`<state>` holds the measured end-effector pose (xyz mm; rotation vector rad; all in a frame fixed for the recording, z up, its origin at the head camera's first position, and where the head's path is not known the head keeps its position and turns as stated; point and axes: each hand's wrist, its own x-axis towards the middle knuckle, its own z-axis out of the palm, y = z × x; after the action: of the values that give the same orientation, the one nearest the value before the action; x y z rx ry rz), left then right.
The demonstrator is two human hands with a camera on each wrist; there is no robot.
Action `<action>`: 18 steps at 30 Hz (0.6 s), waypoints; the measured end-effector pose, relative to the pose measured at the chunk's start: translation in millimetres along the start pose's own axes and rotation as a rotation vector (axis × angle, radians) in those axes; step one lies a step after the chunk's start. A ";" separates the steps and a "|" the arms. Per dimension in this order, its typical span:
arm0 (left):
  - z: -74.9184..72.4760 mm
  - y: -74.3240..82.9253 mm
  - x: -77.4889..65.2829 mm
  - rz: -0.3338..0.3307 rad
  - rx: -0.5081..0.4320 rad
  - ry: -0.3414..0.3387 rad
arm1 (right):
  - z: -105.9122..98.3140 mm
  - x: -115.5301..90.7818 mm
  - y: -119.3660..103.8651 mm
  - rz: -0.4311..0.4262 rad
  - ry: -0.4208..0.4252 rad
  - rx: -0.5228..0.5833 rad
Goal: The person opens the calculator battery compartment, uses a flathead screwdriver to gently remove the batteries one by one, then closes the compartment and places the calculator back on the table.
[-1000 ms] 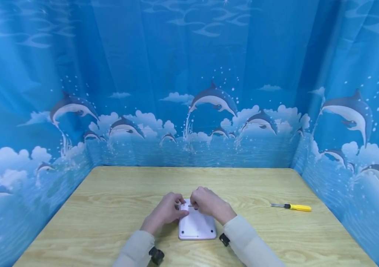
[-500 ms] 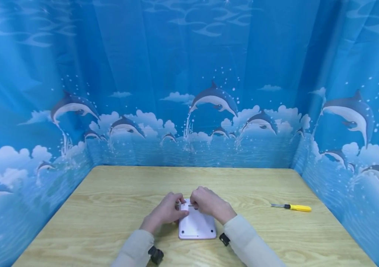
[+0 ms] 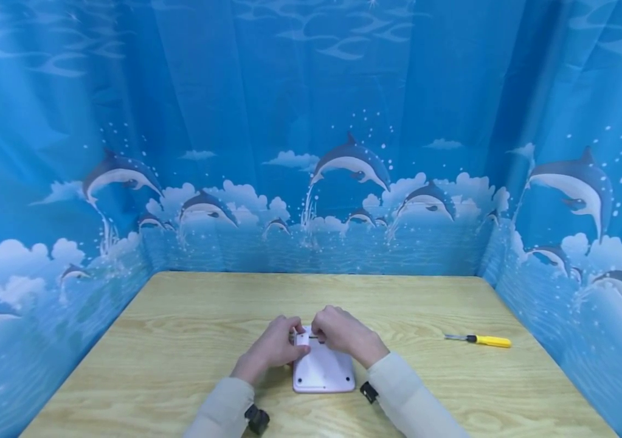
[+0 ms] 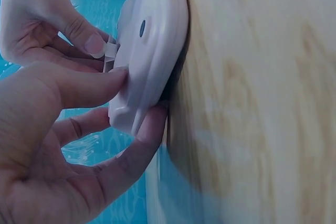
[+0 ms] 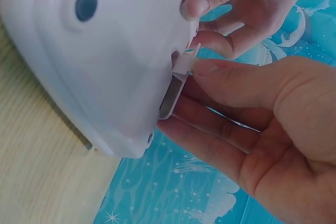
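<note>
A flat, pale pinkish-white plastic device with dark round feet lies underside up on the wooden table. My left hand grips its far left corner, thumb on top and fingertips around the edge in the left wrist view. At the far edge, my right hand pinches a small white plastic flap with its thumb foremost. Beside that flap, an elongated dark opening shows in the device, with right fingers behind it. In the head view the right fingertips are hidden behind the hand.
A screwdriver with a yellow handle lies on the table to the right, its shaft pointing left. Blue dolphin-print curtains stand around the table's back and sides.
</note>
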<state>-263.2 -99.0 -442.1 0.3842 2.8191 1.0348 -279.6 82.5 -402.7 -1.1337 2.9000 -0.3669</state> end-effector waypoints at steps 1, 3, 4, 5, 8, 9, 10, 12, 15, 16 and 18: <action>-0.2 0.3 0.0 -0.002 0.004 0.002 | -0.1 0.0 0.1 -0.003 0.002 -0.001; -0.5 0.8 0.1 -0.006 0.012 0.003 | -0.3 0.2 0.4 -0.010 0.004 -0.003; -0.5 0.7 0.2 -0.007 0.011 0.002 | -0.4 0.3 0.5 -0.013 0.005 -0.006; -0.5 0.8 0.2 -0.010 0.004 -0.002 | -0.6 0.3 0.5 -0.015 0.006 -0.008; 0.0 0.9 0.5 -0.020 -0.024 -0.016 | -0.9 0.0 0.6 -0.016 0.005 -0.007; 0.1 1.1 0.5 -0.024 -0.033 -0.020 | -0.9 -0.2 0.6 -0.016 0.005 -0.008; 0.4 1.1 0.6 -0.029 -0.041 -0.023 | -1.0 -0.4 0.6 -0.015 0.005 -0.010; 0.8 1.3 0.5 -0.038 -0.045 -0.024 | -1.0 -0.9 0.5 -0.010 0.004 -0.012; 1.2 1.8 0.5 -0.048 -0.047 -0.023 | -1.1 -1.5 0.5 -0.004 0.004 -0.013; 1.5 1.8 0.7 -0.048 -0.046 -0.022 | -1.2 -1.6 0.4 -0.003 0.004 -0.012; 1.6 2.1 0.9 -0.051 -0.046 -0.021 | -1.4 -1.8 0.4 -0.002 0.006 -0.010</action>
<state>-263.4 -96.2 -442.0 0.3154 2.7659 1.0765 -278.7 84.3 -401.5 -1.1394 2.9088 -0.3570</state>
